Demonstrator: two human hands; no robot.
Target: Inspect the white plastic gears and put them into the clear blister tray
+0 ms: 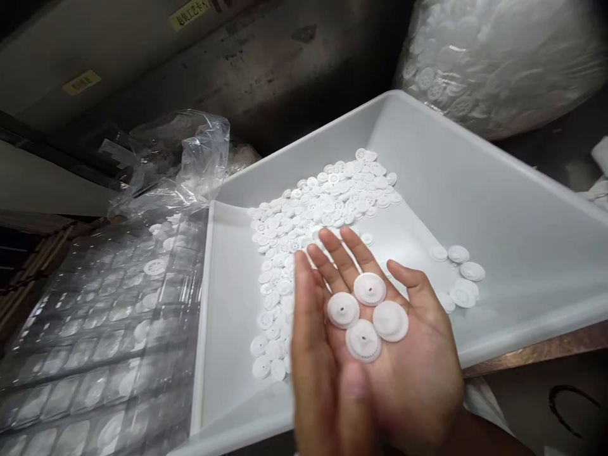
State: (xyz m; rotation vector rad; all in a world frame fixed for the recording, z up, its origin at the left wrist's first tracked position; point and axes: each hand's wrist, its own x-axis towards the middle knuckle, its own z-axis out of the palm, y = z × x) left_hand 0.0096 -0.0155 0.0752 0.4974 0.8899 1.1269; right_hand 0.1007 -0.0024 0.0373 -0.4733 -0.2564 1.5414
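Palm up above the white tray (475,171), my right hand (413,367) has its fingers spread and carries several small white plastic gears (363,340) lying loose on it. Most show a raised hub with a small slot; one shows a smoother face. Upright along the finger side of that palm stands my left hand (313,361), its fingers straight and its thumb near the lowest gear. Nothing shows in the left hand, though its inner side is partly hidden. Below both hands, a heap of similar gears (327,196) covers the tray's left and back part.
A few loose gears (458,254) lie at the tray's right. Left of the tray is a clear compartmented blister tray (90,342) with gears in it, beside crumpled plastic film (204,152). A bulging clear bag (498,69) of white parts stands at the back right.
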